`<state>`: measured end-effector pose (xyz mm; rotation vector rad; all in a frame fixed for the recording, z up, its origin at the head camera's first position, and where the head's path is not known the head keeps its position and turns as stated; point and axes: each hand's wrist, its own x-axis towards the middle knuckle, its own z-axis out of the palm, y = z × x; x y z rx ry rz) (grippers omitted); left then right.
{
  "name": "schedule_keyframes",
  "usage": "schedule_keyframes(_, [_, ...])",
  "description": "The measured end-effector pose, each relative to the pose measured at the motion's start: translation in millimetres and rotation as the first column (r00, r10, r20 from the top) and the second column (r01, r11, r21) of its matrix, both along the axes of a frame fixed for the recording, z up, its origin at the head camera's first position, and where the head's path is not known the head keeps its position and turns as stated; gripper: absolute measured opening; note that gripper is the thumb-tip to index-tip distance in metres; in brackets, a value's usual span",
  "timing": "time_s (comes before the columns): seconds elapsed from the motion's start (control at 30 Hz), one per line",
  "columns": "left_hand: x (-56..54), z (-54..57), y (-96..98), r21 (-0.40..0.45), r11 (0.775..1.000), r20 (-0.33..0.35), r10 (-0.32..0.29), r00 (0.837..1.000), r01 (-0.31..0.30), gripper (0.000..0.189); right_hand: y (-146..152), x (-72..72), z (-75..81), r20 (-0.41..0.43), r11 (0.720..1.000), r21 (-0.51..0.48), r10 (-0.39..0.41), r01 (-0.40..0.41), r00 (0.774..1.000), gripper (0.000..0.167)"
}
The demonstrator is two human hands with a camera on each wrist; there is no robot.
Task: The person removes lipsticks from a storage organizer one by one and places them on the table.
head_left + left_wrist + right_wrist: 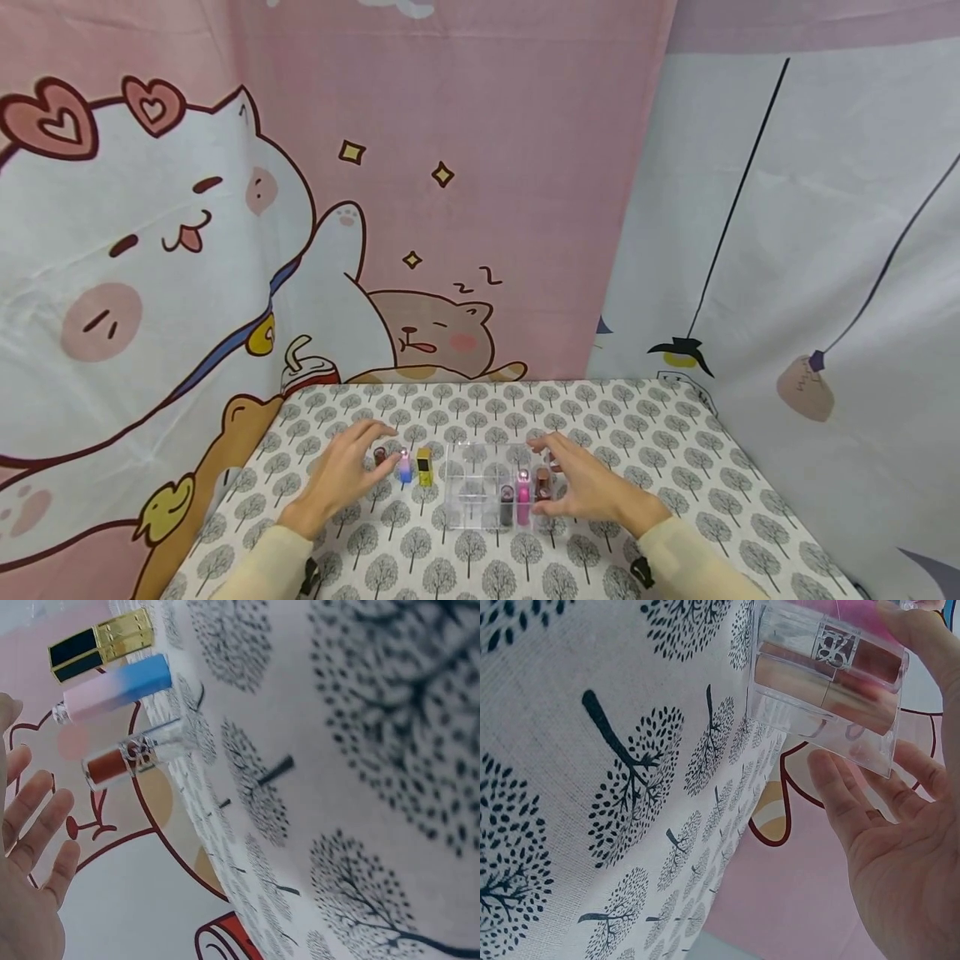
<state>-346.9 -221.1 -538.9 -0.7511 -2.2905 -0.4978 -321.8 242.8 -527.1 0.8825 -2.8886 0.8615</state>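
Note:
My left hand is spread beside three upright lip products, with nothing in its grasp. They are a brown lip gloss with a clear part, a pink-and-blue tube and a gold-and-black lipstick tube. My right hand is around the right end of a clear divided organizer, thumb at the front and fingers toward the back. Whether it touches the wall I cannot tell. Inside the organizer's right part stand a dark tube, a pink tube and brownish tubes.
A white cloth with grey trees covers the table. Behind it hangs a pink cartoon curtain, and a pale curtain hangs at the right. The organizer's left compartments show bare clear walls.

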Motion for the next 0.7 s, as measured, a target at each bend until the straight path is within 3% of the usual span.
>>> schedule_keyframes(0.23, [3.4, 5.5, 11.2, -0.025, 1.000, -0.014, -0.017, 1.000, 0.017, 0.043, 0.1, -0.5, -0.4, 0.005, 1.000, -0.004, -0.001, 0.001, 1.000, 0.109])
schedule_keyframes(0.57, [4.1, 13.6, 29.5, -0.042, 0.995, -0.073, -0.096, 0.993, 0.093, 0.049, 0.2, -0.3, 0.6, -0.010, 1.000, 0.002, -0.007, 0.007, 1.000, 0.108])
schedule_keyframes(0.7, [5.3, 15.2, 39.4, -0.064, 0.992, -0.055, -0.115, 0.992, 0.111, 0.055, -0.3, 0.8, 0.1, 0.006, 1.000, -0.005, -0.009, 0.009, 1.000, 0.108])
